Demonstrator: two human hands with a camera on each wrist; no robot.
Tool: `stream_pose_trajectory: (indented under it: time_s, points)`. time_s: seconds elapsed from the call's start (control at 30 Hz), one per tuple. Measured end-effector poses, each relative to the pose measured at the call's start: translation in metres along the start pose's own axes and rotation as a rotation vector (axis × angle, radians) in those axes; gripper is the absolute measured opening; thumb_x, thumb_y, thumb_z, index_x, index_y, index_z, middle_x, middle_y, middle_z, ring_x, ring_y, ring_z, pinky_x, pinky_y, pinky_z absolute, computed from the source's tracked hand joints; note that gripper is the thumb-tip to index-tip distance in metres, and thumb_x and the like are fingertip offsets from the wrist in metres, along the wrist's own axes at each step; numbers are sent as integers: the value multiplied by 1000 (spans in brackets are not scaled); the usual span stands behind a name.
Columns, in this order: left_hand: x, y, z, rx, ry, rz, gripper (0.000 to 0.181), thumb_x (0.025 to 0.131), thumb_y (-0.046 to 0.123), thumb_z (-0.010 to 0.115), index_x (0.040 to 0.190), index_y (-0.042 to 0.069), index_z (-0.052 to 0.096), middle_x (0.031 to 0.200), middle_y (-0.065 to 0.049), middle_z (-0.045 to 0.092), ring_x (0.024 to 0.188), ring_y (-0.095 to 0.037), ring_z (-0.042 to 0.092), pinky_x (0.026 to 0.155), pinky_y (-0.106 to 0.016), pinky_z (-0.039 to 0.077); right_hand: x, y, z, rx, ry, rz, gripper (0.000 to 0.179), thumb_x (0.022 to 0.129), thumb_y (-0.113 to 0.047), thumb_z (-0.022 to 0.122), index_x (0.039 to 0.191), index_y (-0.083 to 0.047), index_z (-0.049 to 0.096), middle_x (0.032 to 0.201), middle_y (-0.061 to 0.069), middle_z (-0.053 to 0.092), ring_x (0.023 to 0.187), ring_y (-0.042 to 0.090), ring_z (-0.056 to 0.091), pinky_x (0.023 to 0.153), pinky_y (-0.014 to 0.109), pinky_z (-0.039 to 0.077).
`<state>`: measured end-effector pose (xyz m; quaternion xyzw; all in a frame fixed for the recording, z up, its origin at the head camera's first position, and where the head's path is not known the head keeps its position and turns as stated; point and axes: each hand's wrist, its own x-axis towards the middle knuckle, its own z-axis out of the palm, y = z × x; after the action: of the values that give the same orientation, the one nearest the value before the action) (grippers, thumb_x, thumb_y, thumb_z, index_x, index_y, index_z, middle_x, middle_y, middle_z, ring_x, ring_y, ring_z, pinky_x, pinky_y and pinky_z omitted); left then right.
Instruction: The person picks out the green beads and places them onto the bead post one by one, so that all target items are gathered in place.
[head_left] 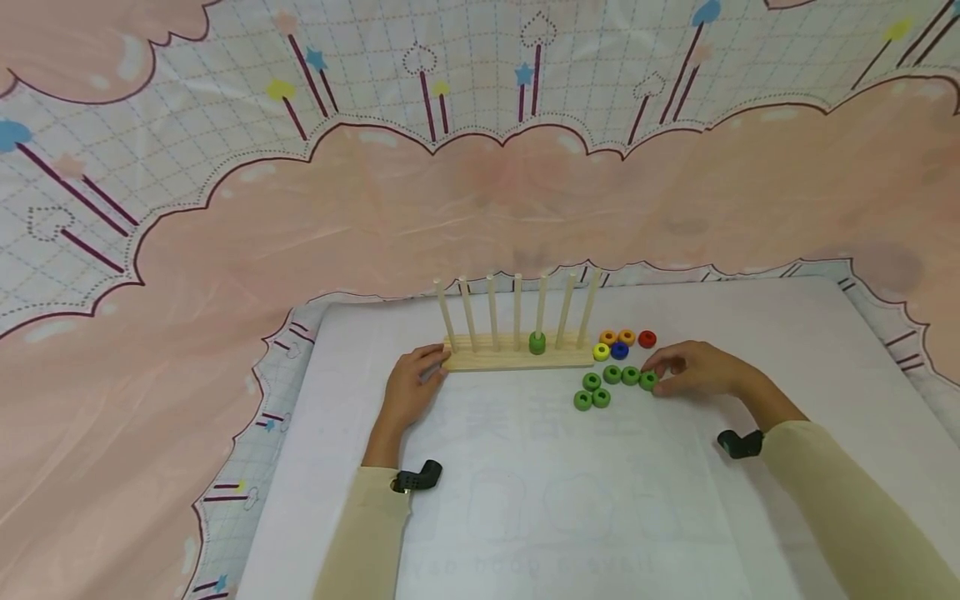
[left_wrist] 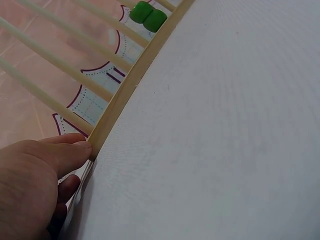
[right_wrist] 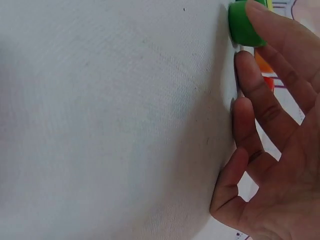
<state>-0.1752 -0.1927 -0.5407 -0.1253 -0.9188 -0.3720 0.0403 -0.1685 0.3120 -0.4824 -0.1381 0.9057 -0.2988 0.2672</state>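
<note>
Your right hand [head_left: 697, 369] pinches a green bead [head_left: 648, 382] between thumb and finger. From that hand, the wooden rack [head_left: 510, 360] lies to the left and slightly farther off, its long axis running sideways between your two hands. Your left hand [head_left: 408, 390] grips the rack's left end, so your right hand is the nearer one to every loose bead. You have seven upright pegs [head_left: 492, 312], with two stacked beads [head_left: 537, 343], both green, on the third from the right. Left of your right hand, count five more green beads [head_left: 602, 403]; left and farther off, two orange beads [head_left: 627, 342], one red bead [head_left: 647, 344], one yellow bead [head_left: 602, 357] and one blue bead [head_left: 619, 356].
</note>
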Motion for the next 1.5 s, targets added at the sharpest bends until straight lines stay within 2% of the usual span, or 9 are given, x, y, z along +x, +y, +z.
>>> stream_pose_trajectory:
  time_s: [0.53, 0.7, 0.87, 1.0, 1.3, 1.5]
  points:
    - [-1, -1, 1, 0, 3, 0, 32, 99, 17, 68, 131, 12, 71, 144, -4, 62, 130, -32, 55, 110, -51, 44, -4, 2, 1, 43, 29, 31, 43, 86, -44, 81, 121, -21, 73, 112, 2, 67, 103, 23, 55, 85, 34, 47]
    - [-1, -1, 0, -2, 3, 10, 32, 99, 17, 68, 131, 11, 71, 144, -5, 62, 130, -33, 55, 110, -52, 43, -6, 1, 1, 48, 36, 11, 43, 88, -43, 79, 122, -18, 72, 111, 2, 68, 100, 21, 57, 84, 33, 48]
    - [-1, -1, 0, 0, 7, 22, 32, 99, 16, 68, 130, 11, 71, 143, -6, 63, 130, -33, 55, 110, -51, 43, -9, -3, -2, 36, 57, -22, 43, 89, -42, 78, 124, -17, 71, 115, 2, 70, 104, 20, 59, 89, 37, 51]
    - [-1, -1, 0, -4, 9, 23, 32, 99, 16, 68, 130, 11, 71, 143, -6, 63, 129, -33, 55, 110, -51, 43, -9, -8, -4, 40, 73, -39, 43, 90, -42, 77, 125, -17, 71, 118, 3, 71, 105, 21, 60, 89, 36, 53]
    - [-1, 1, -1, -4, 16, 34, 32, 98, 16, 68, 130, 10, 71, 143, -7, 63, 128, -33, 55, 109, -51, 44, -9, -20, -12, 33, 133, -84, 36, 92, -33, 77, 123, -15, 71, 101, 1, 68, 98, 21, 59, 87, 36, 54]
    - [-2, 3, -1, 11, 13, 30, 32, 99, 18, 67, 131, 11, 71, 144, -6, 62, 130, -32, 54, 110, -50, 43, -11, -29, -19, 20, 172, -106, 33, 92, -34, 78, 119, -17, 72, 100, 0, 68, 98, 20, 59, 86, 37, 51]
